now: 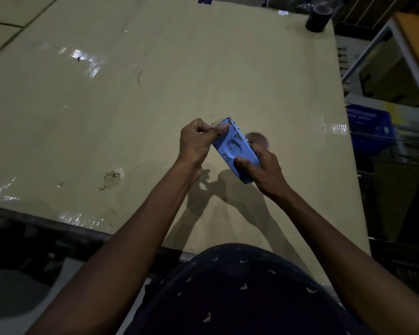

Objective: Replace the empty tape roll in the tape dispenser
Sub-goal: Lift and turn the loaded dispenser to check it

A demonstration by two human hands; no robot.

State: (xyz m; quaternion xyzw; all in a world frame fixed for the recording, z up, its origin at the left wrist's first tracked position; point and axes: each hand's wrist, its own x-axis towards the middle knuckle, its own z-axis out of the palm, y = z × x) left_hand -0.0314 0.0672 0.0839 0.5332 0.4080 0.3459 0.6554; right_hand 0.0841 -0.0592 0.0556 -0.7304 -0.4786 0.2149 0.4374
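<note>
Holding item: one tape dispenser [235, 151], blue, held above the middle of the table [203, 76] by both hands, clear of the surface.

Dispenser: flat blue side panel faced up, worn, with dark scuffs and a round smudged mark near its middle. Toothed cutting edge at the far end, tilted toward the far left. Long body ran from far left to near right. A brownish round shape, blurred, showed just beyond its right side; whether this was a tape roll could not be told.

Left hand [198, 141]: fingers curled in, thumb pressed against the toothed end, pinching that end of the dispenser.

Right hand [264, 170]: wrapped around the near end, thumb laid on the blue panel, fingers closed behind it.

Table: covered in tan cardboard, with shiny clear tape strips at the far left, near edge and right edge, and a torn patch at the near left.

Other items: dark cylinder [318, 18] standing at the far right corner of the table; blue basket [370, 126] off the right edge, lower down.

Writing: none could be read on the dispenser; marks too blurred.
</note>
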